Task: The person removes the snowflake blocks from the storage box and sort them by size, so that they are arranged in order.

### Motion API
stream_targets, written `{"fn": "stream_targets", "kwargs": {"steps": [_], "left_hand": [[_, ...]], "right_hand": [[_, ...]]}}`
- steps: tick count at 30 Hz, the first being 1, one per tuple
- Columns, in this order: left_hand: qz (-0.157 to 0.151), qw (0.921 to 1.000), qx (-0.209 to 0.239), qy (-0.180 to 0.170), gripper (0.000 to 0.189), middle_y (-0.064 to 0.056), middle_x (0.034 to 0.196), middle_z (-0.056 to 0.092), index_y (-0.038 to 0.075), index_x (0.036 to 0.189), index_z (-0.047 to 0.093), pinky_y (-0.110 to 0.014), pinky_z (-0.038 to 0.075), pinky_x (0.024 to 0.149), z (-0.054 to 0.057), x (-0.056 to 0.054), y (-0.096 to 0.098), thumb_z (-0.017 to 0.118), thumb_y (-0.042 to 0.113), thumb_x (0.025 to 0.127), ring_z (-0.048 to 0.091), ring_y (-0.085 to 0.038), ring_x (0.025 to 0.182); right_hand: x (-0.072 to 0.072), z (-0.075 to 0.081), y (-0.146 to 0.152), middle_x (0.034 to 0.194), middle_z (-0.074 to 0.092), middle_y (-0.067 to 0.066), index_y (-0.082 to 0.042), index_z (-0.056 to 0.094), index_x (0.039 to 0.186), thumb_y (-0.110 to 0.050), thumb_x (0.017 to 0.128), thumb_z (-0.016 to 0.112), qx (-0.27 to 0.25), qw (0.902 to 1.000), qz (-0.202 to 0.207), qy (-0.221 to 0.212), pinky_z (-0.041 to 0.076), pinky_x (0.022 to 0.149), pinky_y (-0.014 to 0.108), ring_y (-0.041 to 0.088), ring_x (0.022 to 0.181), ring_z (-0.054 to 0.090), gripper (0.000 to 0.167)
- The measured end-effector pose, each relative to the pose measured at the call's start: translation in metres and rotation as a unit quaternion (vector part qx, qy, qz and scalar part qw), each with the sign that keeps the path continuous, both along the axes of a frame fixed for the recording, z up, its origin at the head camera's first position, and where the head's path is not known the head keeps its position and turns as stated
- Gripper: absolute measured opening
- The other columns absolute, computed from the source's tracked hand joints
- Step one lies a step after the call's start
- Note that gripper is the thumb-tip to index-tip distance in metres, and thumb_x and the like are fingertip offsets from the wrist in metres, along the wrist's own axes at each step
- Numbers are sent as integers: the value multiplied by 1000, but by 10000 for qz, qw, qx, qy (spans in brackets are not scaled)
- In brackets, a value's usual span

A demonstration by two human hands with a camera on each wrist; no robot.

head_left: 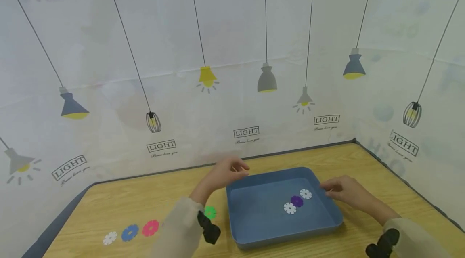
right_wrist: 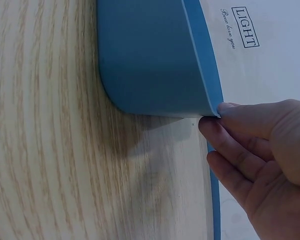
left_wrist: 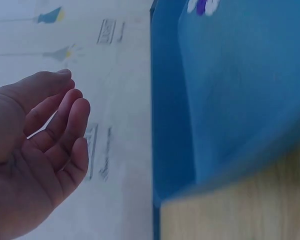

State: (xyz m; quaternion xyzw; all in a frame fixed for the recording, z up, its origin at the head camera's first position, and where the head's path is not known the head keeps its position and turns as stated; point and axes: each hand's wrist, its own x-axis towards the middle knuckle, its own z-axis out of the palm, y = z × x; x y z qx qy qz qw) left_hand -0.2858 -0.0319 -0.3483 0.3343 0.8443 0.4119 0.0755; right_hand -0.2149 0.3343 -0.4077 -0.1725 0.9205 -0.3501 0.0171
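A blue rectangular tray [head_left: 258, 209] stands on the table. Inside it lie a purple notched disc [head_left: 297, 201], a white notched disc [head_left: 306, 194] beyond it and a second white notched disc [head_left: 290, 208] nearer. My right hand [head_left: 345, 190] pinches the tray's right rim between thumb and fingertips, as the right wrist view also shows at the tray wall [right_wrist: 150, 65]. By the tray's far left corner is my left hand [head_left: 227, 172], its fingers loosely bent. In the left wrist view this hand [left_wrist: 45, 135] holds nothing and appears apart from the tray.
Left of the tray, a white disc [head_left: 110, 238], a blue disc [head_left: 130, 232], a pink disc [head_left: 150, 228] and a green disc [head_left: 210, 212] lie on the wooden table [head_left: 145, 193]. My left sleeve [head_left: 181, 225] covers part of that row. A lamp-printed curtain [head_left: 232, 112] borders the table.
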Motion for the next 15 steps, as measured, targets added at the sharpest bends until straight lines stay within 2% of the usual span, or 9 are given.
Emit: {"fn": "stream_targets", "kwargs": {"steps": [5, 11, 15], "left_hand": [[-403, 9987, 172, -272, 19, -6, 90, 64, 2, 102, 67, -26, 48, 63, -15, -7, 47, 63, 12, 87, 59, -16, 76], [-409, 9956, 15, -840, 19, -5, 85, 65, -2, 100, 66, -31, 51, 68, -27, -4, 81, 64, 9, 85, 60, -13, 71], [-403, 9944, -195, -961, 14, -4, 84, 66, 0, 95, 68, -31, 50, 70, -38, -5, 96, 65, 7, 84, 58, -10, 69]], "right_hand": [[1, -1, 0, 103, 63, 22, 11, 60, 108, -6, 84, 64, 59, 10000, 16, 67, 51, 71, 33, 32, 90, 62, 30], [0, -1, 0, 103, 64, 20, 9, 62, 108, -7, 84, 64, 106, 9999, 6, 123, 51, 72, 34, 31, 91, 62, 29], [0, 0, 1, 103, 64, 19, 8, 62, 108, -7, 84, 64, 132, 9998, -64, 106, 51, 73, 34, 31, 91, 62, 29]]}}
